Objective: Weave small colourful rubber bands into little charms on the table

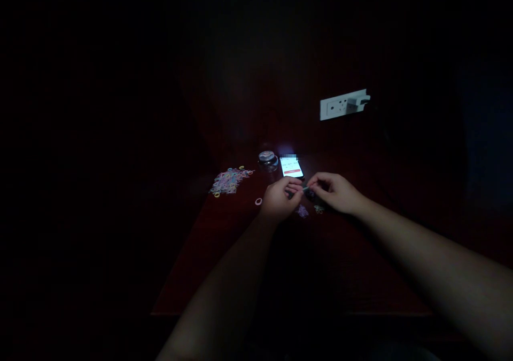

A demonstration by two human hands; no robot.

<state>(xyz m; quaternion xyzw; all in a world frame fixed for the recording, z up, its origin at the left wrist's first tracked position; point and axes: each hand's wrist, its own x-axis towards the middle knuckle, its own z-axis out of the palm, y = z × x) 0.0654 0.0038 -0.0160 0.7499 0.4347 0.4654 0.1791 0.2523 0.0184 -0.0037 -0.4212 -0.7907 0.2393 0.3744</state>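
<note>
My left hand and my right hand meet over the dark red table, fingertips pinched together. Between them is a small pale-green elastic band, gripped from both sides. Just below the fingers lie a small purple pile of bands and a smaller green and yellowish cluster of bands. A single pink band rests left of my left hand. Farther left spreads a large heap of mixed-colour bands. Something dark under my right fingertips is too dim to make out.
Beyond my hands, a lit phone shows a running-timer style screen. To its left stands a round clear jar with a lid. A white socket panel with a plug is on the wall. The surroundings are very dark.
</note>
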